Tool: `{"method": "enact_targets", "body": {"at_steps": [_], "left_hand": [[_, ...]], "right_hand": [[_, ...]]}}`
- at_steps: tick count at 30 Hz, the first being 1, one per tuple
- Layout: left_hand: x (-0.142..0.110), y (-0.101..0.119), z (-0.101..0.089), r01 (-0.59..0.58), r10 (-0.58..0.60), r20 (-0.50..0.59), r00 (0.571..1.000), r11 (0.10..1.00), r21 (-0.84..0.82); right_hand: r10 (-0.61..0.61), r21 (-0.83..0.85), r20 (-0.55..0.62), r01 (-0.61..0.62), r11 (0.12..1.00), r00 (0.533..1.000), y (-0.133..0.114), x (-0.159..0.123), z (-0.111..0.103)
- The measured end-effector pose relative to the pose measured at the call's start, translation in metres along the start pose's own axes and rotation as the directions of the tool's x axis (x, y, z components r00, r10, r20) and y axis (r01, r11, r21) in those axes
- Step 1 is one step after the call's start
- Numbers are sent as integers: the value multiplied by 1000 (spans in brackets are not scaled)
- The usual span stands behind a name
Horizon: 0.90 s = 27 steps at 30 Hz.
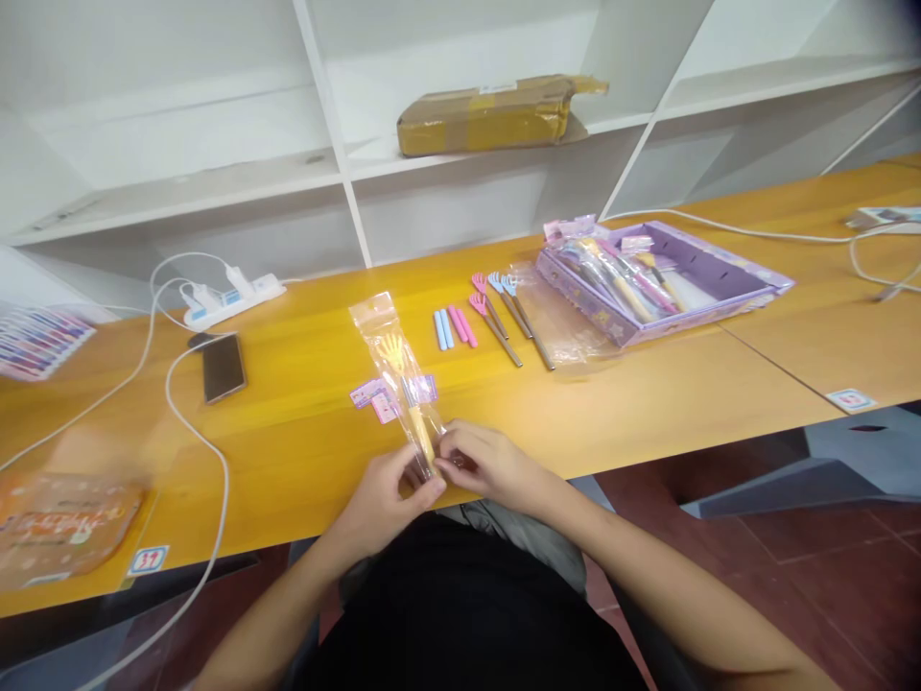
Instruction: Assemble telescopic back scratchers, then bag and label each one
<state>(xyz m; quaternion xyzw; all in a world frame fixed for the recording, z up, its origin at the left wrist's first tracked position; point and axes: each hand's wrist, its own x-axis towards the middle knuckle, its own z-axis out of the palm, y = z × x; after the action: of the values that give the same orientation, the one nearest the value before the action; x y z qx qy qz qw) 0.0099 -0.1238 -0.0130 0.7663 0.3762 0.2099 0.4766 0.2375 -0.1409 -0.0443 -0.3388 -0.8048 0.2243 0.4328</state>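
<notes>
A yellow hand-shaped back scratcher (417, 422) lies inside a clear plastic bag (372, 312) near the table's front edge. My left hand (392, 497) pinches the bag's near end from the left. My right hand (485, 463) has its fingers closed at the same end, on the right side. Small purple and pink cards (383, 401) lie around and under the bag. Farther back are pink scratcher heads on metal rods (498, 326), blue ones (522, 317), blue handle tubes (442, 330) and pink handle tubes (462, 326).
A purple box (709, 251) with bagged scratchers stands at the back right, beside loose clear bags (576, 336). To the left are a phone (224, 369), a power strip (234, 299), a white cable (223, 461) and an orange package (68, 528). A taped carton (493, 117) sits on the shelf.
</notes>
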Motion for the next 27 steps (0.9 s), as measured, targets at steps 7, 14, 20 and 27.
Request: {"method": "enact_targets", "body": {"at_steps": [7, 14, 20, 27], "left_hand": [[3, -6, 2, 32, -33, -64, 997, 999, -20], [0, -8, 2, 64, -68, -105, 992, 997, -40], [-2, -13, 4, 16, -16, -107, 994, 1000, 0], [-1, -9, 4, -14, 15, -80, 997, 1000, 11]], "right_hand": [[-24, -53, -5, 23, 998, 1000, 1, -4, 2], [197, 198, -34, -186, 962, 980, -6, -4, -5], [229, 157, 195, -261, 952, 954, -9, 4, -15], [194, 94, 154, -210, 973, 969, -6, 4, -14]]}}
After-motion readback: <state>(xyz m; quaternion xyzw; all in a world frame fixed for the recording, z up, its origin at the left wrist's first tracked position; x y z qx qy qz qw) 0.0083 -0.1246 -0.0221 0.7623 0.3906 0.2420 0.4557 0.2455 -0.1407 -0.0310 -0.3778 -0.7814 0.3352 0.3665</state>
